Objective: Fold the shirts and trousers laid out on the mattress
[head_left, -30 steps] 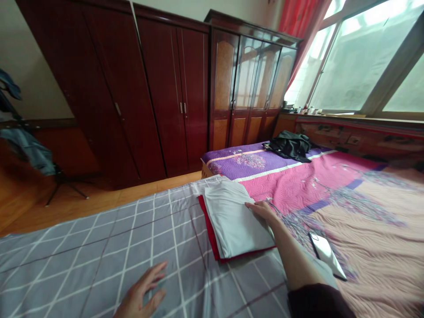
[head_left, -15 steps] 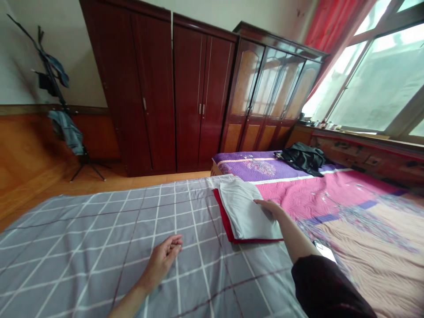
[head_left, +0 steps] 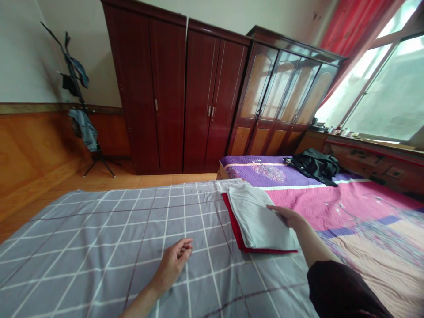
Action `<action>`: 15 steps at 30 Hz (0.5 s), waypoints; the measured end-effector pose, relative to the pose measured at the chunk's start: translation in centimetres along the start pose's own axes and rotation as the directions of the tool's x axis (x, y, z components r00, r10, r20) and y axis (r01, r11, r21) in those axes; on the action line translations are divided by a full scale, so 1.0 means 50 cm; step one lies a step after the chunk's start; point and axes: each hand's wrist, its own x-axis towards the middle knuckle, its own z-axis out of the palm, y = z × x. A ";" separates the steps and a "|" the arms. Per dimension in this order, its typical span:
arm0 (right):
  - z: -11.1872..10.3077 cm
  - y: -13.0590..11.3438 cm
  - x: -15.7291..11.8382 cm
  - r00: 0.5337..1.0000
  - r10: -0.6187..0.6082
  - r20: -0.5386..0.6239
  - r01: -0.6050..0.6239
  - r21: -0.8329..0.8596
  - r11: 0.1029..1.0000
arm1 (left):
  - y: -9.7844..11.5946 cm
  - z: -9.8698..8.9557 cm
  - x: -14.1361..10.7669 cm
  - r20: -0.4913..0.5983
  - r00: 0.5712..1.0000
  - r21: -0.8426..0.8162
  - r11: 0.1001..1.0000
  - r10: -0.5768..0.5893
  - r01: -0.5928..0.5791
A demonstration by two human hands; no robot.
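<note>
Lying over the right side of the folded pale grey cloth (head_left: 258,221), the right hand (head_left: 286,215) has its fingers rather straight and spread little. Whether it only presses or also pinches the edge, I cannot tell, because the thumb side is not clear. The left hand (head_left: 177,258) is loosely curled, with no object seen in it, and it is apart from the pile, to its left, over the grey checked bed sheet (head_left: 109,247).

Under the pale cloth is a red cloth (head_left: 234,223), which shows along the left and the near edge, so the two are not exactly aligned. Both lie flat at the right part of the sheet, beside the purple and pink quilted bedspread (head_left: 341,201). In my judgement, the step in hand is smoothing or steadying this small pile. To move it, the next action would call for both hands, with fingers under the red layer, so that the fold does not open.

Farther away, a crumpled black garment (head_left: 314,164) lies on the bedspread. Behind stand the dark red wardrobe (head_left: 149,88) and, at left, a coat stand (head_left: 77,84).
</note>
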 end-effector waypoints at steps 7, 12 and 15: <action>-0.005 0.009 0.010 0.955 0.156 0.252 -0.198 0.154 0.968 | 0.017 -0.002 -0.005 -0.016 0.999 -0.004 1.000 -0.030 0.030; -0.002 0.006 0.004 0.960 0.145 0.240 -0.186 0.155 0.970 | 0.021 -0.003 -0.004 -0.017 0.999 0.006 0.999 -0.044 0.044; 0.003 0.007 -0.011 0.979 0.103 0.177 -0.129 0.142 0.981 | 0.018 -0.002 -0.003 -0.015 0.999 0.016 0.999 -0.038 0.038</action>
